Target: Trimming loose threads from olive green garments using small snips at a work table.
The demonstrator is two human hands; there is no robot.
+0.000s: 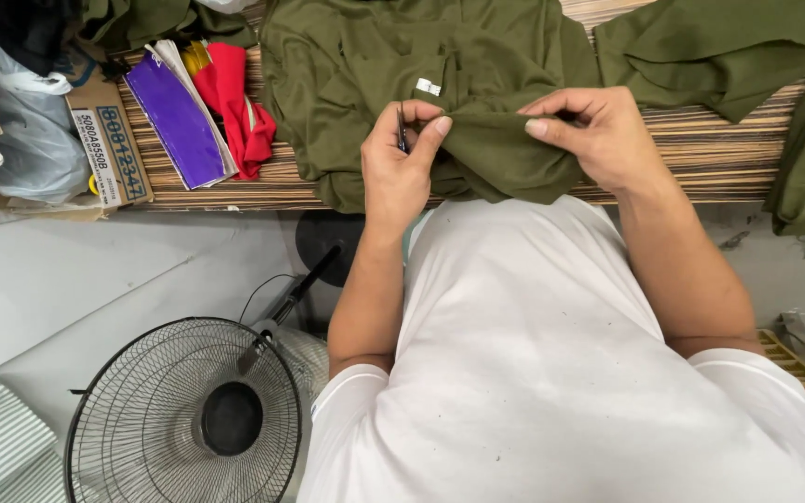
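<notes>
An olive-green garment (393, 65) with a small white label (429, 87) lies on a striped wooden table (701, 154) and hangs over its near edge. My left hand (401, 163) pinches a fold of the garment's edge while holding a small dark metal tool (402, 130), which looks like thread snips. To the right, my right hand (598, 135) pinches the same fold. The cloth is stretched between both hands, just above my white shirt.
More olive-green garments (729, 47) lie at the table's right. At its left are a purple packet (177, 116), red cloth (235, 102) and a cardboard box (109, 140) with plastic bags. A standing fan (188, 410) is on the floor, lower left.
</notes>
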